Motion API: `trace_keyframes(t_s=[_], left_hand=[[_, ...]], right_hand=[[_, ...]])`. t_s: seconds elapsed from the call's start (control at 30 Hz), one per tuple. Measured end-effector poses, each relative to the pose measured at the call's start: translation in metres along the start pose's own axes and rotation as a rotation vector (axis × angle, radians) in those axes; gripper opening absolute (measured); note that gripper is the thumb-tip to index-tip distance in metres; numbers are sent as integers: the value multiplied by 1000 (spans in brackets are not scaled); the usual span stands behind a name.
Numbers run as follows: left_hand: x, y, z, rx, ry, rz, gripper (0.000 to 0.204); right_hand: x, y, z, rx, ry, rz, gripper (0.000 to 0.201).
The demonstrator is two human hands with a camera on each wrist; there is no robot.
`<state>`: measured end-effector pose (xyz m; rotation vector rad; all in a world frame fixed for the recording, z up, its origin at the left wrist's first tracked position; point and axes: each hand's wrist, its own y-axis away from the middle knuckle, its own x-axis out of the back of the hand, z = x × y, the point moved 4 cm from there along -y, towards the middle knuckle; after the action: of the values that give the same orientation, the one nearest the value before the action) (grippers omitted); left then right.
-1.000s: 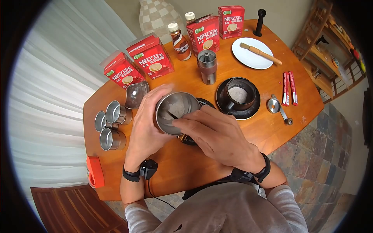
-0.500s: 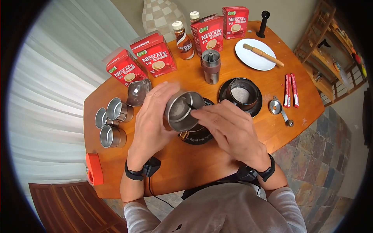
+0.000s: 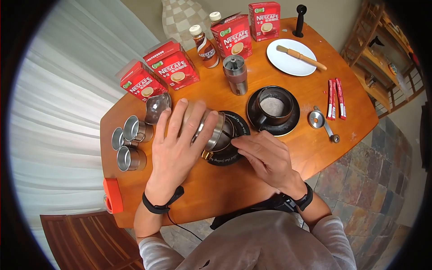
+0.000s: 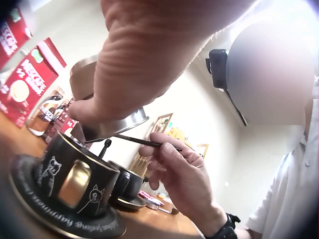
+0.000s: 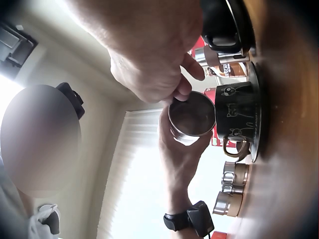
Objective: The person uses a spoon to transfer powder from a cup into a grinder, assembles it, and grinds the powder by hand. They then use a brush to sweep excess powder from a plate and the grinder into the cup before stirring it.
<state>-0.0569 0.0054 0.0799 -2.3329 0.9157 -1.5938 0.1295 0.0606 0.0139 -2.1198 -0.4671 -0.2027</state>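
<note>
My left hand (image 3: pixel 180 135) grips a steel cup (image 5: pixel 192 130) from above, tipped on its side over a black cup (image 4: pixel 99 174). That black cup has a gold handle and cat drawings, and stands on a black saucer (image 3: pixel 243 126) with white lettering. My right hand (image 3: pixel 270 157) pinches a thin dark stick-like utensil (image 4: pixel 130 140) between thumb and fingers. Its far end reaches into the mouth of the steel cup and is hidden there. In the left wrist view the steel cup's rim is right above the black cup.
Right of the hands stands another black cup (image 3: pixel 281 120) with pale powder, on its saucer. A steel grinder (image 3: pixel 237 81), its crank lid (image 3: pixel 316 119), red sachets (image 3: pixel 332 101) and a plate (image 3: pixel 281 63) with a brush surround it. Steel mugs (image 3: pixel 135 159) and red coffee boxes (image 3: pixel 177 72) stand left and behind.
The steel cup has been tilted rightward, its mouth turned from facing up to facing the black cup. My left hand has rolled over it; the right hand has moved right with the utensil.
</note>
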Motion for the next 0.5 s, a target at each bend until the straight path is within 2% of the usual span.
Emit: trace_keyframes(t_s=[0.13, 0.5], left_hand=[[-8, 1, 11, -100, -64, -67, 48], [-7, -3, 16, -177, -172, -84, 49]], right_hand=[[0, 8, 4, 2, 60, -4, 42], [-4, 13, 6, 17, 119, 3, 42]])
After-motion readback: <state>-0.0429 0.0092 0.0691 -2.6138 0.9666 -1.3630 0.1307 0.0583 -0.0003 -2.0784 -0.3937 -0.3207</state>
